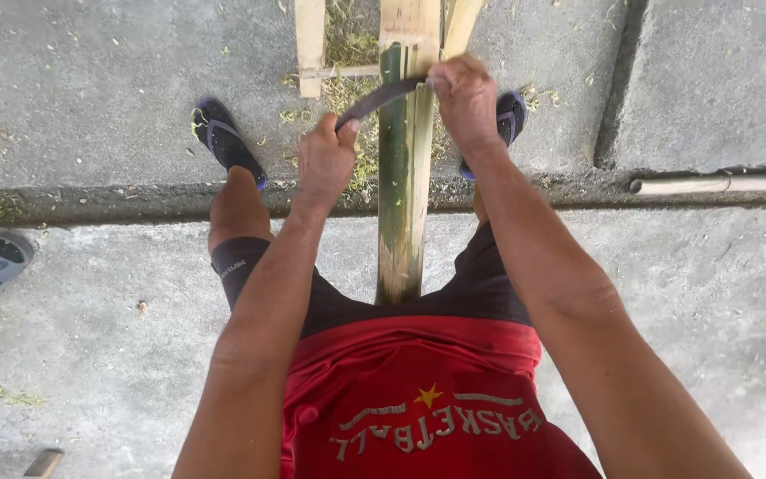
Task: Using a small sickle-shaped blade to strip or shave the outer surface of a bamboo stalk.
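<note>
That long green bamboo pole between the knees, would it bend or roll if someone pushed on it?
The bamboo pole looks thick and straight, so it is probably stiff rather than bendy. Being round, it might roll on the concrete floor, though both hands, left hand and right hand, press a dark curved blade across it. Its scraped surface may feel smooth, perhaps slippery.

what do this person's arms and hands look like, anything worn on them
Both arms are bare from above the elbow down: no sleeves in view, no gloves, no watch, no rings or bands that show. The left hand and right hand are bare too, with short nails. No markings can be made out on either forearm.
</note>
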